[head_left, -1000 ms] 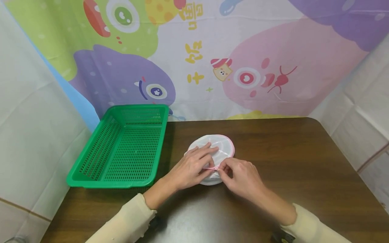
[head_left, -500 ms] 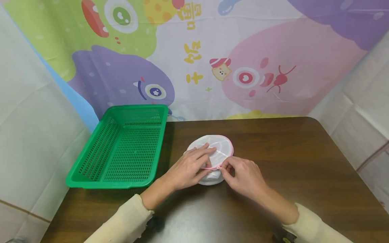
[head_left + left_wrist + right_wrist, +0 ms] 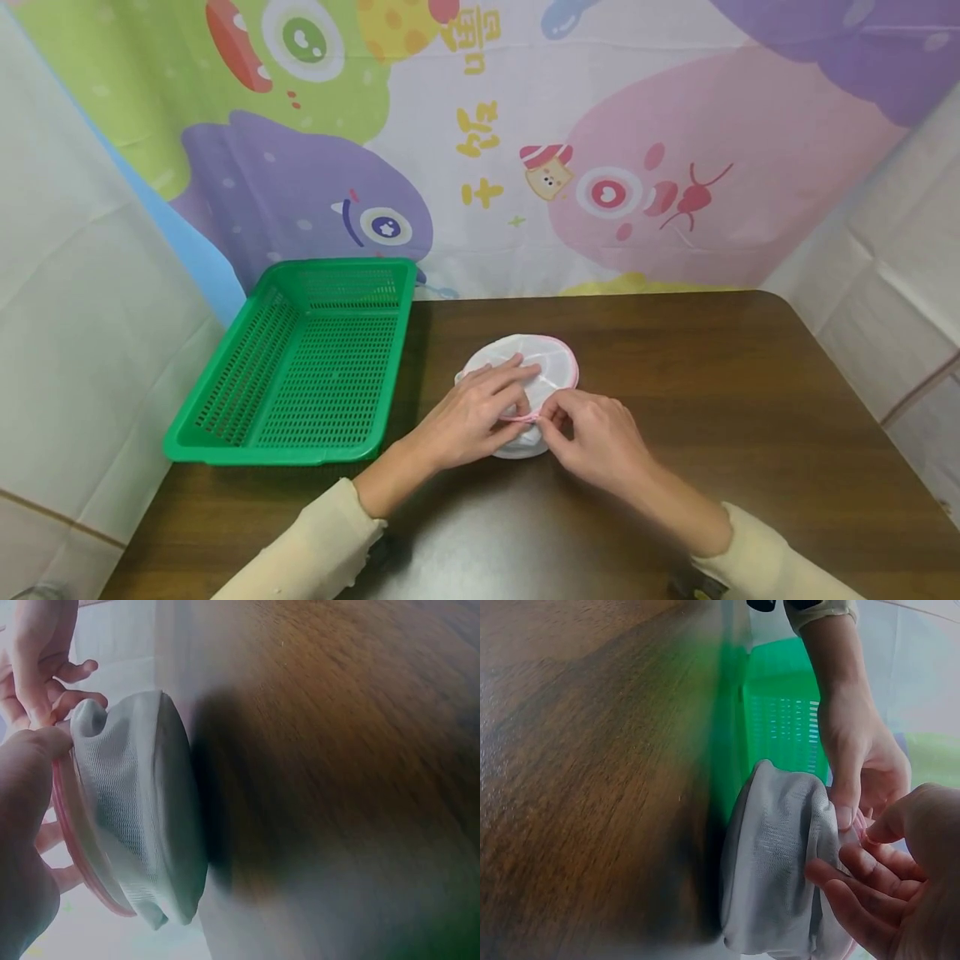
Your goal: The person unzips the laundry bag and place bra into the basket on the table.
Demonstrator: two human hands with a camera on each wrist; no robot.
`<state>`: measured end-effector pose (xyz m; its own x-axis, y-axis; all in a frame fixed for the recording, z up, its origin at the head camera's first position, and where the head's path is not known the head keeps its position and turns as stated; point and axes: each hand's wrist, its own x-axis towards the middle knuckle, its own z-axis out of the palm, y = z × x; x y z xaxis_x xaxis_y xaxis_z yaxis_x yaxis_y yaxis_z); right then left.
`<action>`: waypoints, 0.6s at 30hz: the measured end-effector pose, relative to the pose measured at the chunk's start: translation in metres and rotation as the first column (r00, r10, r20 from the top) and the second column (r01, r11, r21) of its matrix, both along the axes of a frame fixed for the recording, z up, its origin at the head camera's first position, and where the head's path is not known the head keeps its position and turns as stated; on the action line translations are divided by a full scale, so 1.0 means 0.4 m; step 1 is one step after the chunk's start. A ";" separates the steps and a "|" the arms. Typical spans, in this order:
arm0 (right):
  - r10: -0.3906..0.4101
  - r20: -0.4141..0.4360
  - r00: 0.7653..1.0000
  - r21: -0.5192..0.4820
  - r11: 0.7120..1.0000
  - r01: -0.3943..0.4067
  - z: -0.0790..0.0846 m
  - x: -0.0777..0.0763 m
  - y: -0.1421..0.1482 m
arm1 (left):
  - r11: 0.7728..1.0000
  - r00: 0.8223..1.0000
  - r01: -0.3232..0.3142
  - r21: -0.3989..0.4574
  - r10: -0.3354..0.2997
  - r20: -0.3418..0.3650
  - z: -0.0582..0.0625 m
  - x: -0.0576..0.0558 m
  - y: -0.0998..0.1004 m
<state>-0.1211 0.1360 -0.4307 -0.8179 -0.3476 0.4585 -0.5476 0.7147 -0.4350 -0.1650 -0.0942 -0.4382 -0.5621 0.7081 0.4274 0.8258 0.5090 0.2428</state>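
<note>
White mesh pouch [image 3: 557,358]: on the counter [image 3: 712,375], right of the green basket [image 3: 397,367], before a printed sheet [image 3: 495,250]. Left hand [image 3: 471,417]: fingers pinching the pink rim [image 3: 575,371], partly covering the pouch top. Right hand [image 3: 600,432]: fingers pinching the same rim.

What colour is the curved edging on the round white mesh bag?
Pink edging, best seen in the head view.

Yellow characters 干饭 [image 3: 478,140] and an unclear third [image 3: 486,32] on the printed backdrop [image 3: 510,87]
</note>
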 end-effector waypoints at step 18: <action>-0.016 0.021 1.000 0.005 1.000 0.015 -0.005 -0.001 0.015 | 1.000 1.000 0.007 -0.008 -0.007 -0.010 -0.001 0.004 -0.005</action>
<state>-0.1216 0.1420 -0.4329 -0.8325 -0.3369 0.4399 -0.5274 0.7250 -0.4429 -0.1635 -0.0961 -0.4384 -0.5530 0.7154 0.4270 0.8316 0.5053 0.2305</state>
